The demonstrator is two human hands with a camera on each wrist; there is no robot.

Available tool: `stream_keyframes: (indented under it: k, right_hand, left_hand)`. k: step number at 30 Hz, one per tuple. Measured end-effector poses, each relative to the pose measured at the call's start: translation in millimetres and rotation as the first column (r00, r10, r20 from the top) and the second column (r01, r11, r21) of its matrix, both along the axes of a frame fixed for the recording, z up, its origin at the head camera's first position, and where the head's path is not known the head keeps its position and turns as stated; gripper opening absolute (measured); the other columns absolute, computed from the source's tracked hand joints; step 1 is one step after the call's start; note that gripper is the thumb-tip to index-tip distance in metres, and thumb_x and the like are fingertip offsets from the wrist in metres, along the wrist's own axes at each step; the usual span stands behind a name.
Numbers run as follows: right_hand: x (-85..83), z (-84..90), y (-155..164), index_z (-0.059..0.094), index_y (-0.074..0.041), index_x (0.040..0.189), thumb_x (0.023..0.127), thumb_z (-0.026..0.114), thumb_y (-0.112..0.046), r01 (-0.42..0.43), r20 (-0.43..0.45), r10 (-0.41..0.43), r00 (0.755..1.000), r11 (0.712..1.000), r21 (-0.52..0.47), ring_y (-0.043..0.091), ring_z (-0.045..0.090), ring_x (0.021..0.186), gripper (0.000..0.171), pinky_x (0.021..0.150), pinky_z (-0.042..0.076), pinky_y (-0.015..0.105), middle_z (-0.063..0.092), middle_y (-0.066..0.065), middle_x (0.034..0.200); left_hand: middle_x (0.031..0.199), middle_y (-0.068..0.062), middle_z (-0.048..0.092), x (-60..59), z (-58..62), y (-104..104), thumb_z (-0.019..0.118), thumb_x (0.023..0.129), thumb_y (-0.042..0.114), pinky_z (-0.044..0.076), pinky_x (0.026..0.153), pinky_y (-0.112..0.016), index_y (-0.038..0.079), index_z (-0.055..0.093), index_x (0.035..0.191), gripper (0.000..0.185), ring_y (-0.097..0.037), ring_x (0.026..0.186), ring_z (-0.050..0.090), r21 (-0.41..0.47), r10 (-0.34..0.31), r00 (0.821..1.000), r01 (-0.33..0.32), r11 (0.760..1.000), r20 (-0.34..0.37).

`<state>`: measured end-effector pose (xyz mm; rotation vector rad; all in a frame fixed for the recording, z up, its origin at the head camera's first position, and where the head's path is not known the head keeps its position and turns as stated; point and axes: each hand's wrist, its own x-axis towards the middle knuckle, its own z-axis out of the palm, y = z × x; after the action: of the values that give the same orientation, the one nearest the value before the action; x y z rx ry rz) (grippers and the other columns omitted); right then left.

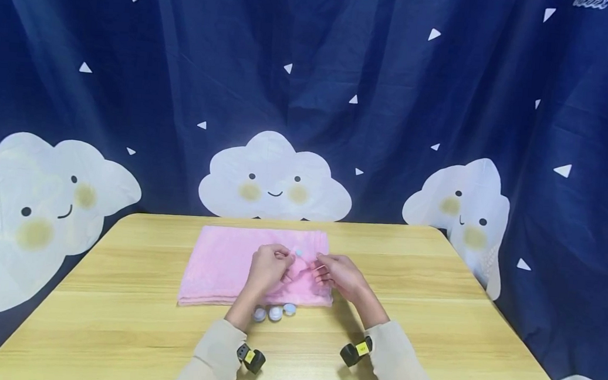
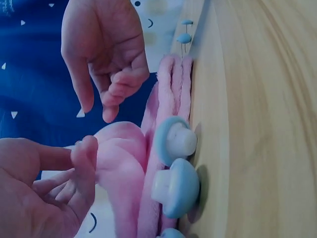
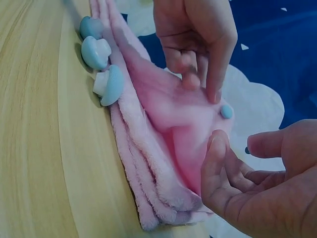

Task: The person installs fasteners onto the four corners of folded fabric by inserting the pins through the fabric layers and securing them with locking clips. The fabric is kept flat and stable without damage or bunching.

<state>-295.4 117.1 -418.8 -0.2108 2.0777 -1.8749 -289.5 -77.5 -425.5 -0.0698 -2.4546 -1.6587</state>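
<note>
You get soft, even light from above — only faint shadows under the hands. Both wrist views blur close up, and the head view bows at its edges.

This looks like a staged recording corner rather than a lived-in room. A dark blue curtain (image 1: 310, 96) printed with smiling clouds closes off everything behind a plain light-wood counter (image 1: 431, 340).

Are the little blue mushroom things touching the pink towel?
Touching. In the right wrist view, the blue mushroom pieces lie on the table, pressed right against the folded edge of the pink towel.
</note>
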Motion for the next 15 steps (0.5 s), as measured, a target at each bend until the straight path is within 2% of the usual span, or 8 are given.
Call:
stream_keyframes:
  k: [2,5,9,15]
  right_hand:
    - [-0.1,0.0,0,0.056,0.019,0.119,0.108,0.044,-0.021,0.001,-0.001,-0.001,1.0,1.0,0.005,0.013,0.061,0.073,0.044,0.069,0.053,0.024,0.065,0.005,0.081]
    - [-0.7,0.0,-1,0.056,0.019,0.12,0.108,0.043,-0.02,0.004,-0.001,-0.004,1.0,1.0,0.009,0.013,0.061,0.072,0.043,0.069,0.053,0.024,0.064,0.004,0.08]
    - [-2.0,-0.6,-1,0.057,0.019,0.118,0.108,0.043,-0.019,0.014,0.004,-0.015,1.0,1.0,0.009,0.012,0.06,0.071,0.041,0.068,0.053,0.023,0.063,0.003,0.078]
    - [-2.3,-0.9,-2,0.059,0.017,0.114,0.107,0.044,-0.016,0.029,0.01,-0.03,1.0,0.999,0.015,0.012,0.06,0.07,0.037,0.068,0.053,0.023,0.063,0.003,0.077]
  left_hand:
    - [0.078,-0.013,0.076,-2.9,-1.6,-3,0.069,0.091,0.006,0.056,0.051,-0.025,-0.002,0.074,0.099,0.012,-0.012,0.052,0.065,0.069,0.02,1.0,-0.02,0.997,0.01]
    - [0.086,-0.015,0.077,-6.8,-3.5,-8,0.067,0.092,0.005,0.059,0.058,-0.026,-0.004,0.072,0.106,0.017,-0.013,0.059,0.069,0.113,0.058,0.998,-0.062,0.992,0.031]
    - [0.099,-0.017,0.077,-8.9,-1.0,-13,0.067,0.093,0.009,0.061,0.072,-0.029,-0.003,0.07,0.117,0.027,-0.018,0.076,0.073,0.098,0.106,0.992,-0.111,0.989,0.063]
    - [0.117,-0.019,0.073,-10.1,2.1,-17,0.065,0.095,0.014,0.057,0.095,-0.04,-0.002,0.065,0.13,0.038,-0.031,0.107,0.07,0.059,0.128,0.987,-0.134,0.989,0.099]
